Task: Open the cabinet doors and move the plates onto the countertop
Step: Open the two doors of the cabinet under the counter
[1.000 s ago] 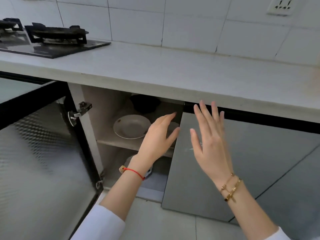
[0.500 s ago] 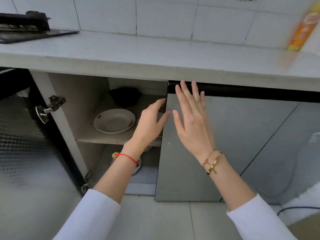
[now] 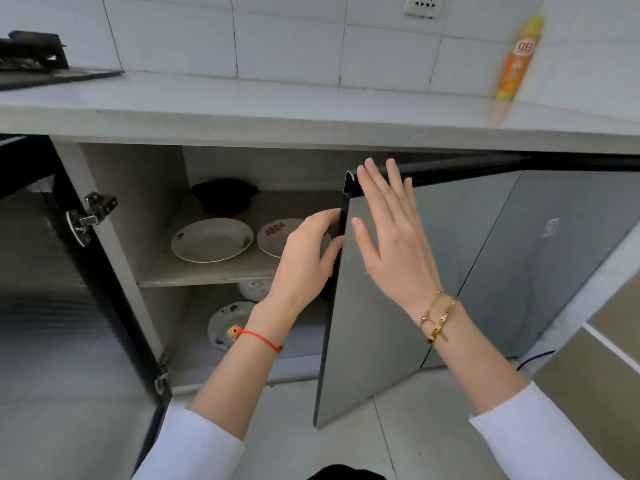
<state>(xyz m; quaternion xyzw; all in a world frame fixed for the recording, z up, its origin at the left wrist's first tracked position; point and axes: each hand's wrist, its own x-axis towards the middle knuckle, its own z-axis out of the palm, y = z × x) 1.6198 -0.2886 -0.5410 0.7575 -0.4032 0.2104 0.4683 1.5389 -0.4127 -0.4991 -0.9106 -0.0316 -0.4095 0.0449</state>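
At frame centre the right cabinet door (image 3: 374,306) edge is pinched by the left hand (image 3: 304,251), half-hiding one shelf plate (image 3: 277,233); the right hand (image 3: 388,233) is spread; the bottle (image 3: 517,60) label is blurred.

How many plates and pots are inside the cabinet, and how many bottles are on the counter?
Plates: 4 — upper shelf and, lower shelf and, the lower ones partly hidden
Black pots: 1
Yellow bottles: 1
Total: 6
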